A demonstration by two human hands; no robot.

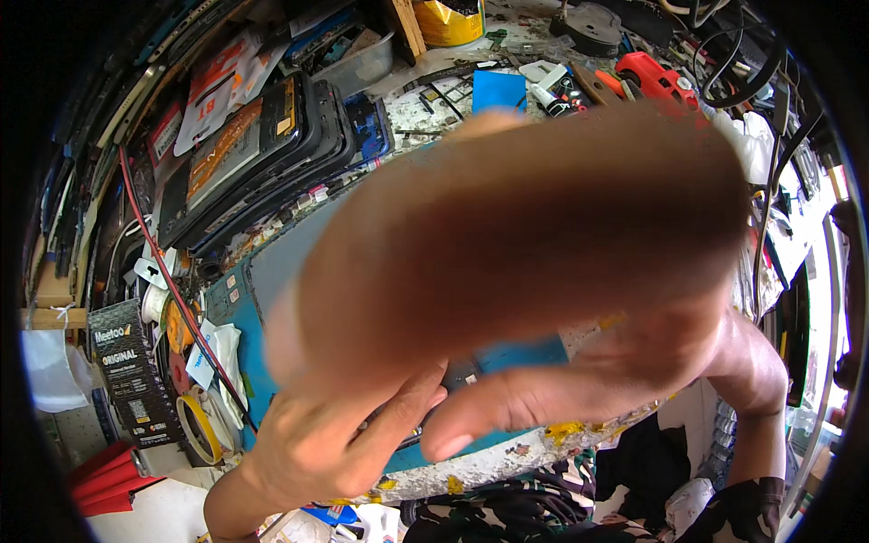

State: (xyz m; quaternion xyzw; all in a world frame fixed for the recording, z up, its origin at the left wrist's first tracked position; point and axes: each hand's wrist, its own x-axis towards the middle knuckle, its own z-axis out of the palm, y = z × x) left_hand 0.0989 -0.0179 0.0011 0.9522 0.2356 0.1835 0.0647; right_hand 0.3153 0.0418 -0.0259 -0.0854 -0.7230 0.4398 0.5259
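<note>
My right hand [543, 262] fills the middle close to the camera, badly blurred, with a finger stretched leftward and the thumb lower and apart. Behind and below it, my left hand [317, 434] has its fingers bent over a dark object [462, 373], mostly hidden, on a blue work mat [231, 317]. What exactly my left fingers hold cannot be made out.
Stacked dark devices [244, 158] and bundled strips stand at the left, beside tape rolls [195, 425] and a red cable. At the back lie a blue square [498, 90], small tools, a red toy car [652, 77] and a plastic tub [358, 63]. Black cables hang at right.
</note>
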